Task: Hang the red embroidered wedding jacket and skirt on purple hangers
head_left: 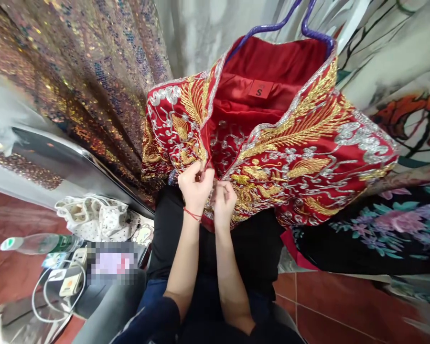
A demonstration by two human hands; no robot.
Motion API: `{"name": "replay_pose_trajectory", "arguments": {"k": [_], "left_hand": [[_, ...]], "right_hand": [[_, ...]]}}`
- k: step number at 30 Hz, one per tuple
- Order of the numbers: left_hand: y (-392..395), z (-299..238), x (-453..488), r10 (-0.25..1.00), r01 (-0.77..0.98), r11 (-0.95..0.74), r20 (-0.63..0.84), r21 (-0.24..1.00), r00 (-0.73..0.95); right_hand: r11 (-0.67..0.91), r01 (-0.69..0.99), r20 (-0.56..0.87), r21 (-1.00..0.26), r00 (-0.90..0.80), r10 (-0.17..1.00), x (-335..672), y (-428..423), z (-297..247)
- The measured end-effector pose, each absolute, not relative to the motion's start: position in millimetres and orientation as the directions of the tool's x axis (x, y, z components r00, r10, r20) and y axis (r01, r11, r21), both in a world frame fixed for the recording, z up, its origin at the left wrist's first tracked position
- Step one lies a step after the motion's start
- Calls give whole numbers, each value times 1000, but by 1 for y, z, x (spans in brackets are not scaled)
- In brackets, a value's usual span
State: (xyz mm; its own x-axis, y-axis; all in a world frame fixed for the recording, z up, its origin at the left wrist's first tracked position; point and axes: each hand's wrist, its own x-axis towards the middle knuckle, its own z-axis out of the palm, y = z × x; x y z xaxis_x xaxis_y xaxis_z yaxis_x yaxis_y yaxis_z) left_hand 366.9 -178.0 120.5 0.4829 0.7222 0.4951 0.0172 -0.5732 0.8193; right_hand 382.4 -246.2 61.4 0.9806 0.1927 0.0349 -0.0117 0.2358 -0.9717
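Observation:
A red satin jacket (308,162) with gold and silver embroidery hangs in front of me on a purple hanger (272,27). Its collar stands apart, showing the red lining and a small label (261,89) marked S. My left hand (196,185) wears a thin red string bracelet (192,214) and pinches the left front edge of the jacket, fingers closed. Close beside it, my right hand (223,203) has its fingers curled on the other front edge, low in the opening. The exact fastening between my fingertips is too small to make out.
Sequined fabric (103,57) hangs at the left. Below it are a white spotted drawstring pouch (96,217), a plastic bottle (43,243), a power strip (73,272) and a white cable (36,306). Black floral cloth (390,234) lies at the right, above red floor tiles (337,306).

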Motion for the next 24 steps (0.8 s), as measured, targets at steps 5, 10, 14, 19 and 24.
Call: {"name": "replay_pose_trajectory", "arguments": {"k": [5,10,14,19,24], "left_hand": [[-175,96,369,699,272,-481,177,833,693],[-177,75,361,704,272,-546,258,793,662],[-164,64,348,765,255,-504,290,825,575],[-154,59,341,787,272,-510,315,816,531],[-159,65,330,801,192,-522,401,831,444]], "right_hand": [[291,-103,-18,-951,959,284,387,-249,43],[149,-165,-109,-975,939,325,397,-254,17],[39,-246,-221,-968,921,322,404,-252,-16],[-28,-310,-306,-950,915,263,402,-240,-51],[-128,-360,-381,-924,893,241,397,-240,-71]]}}
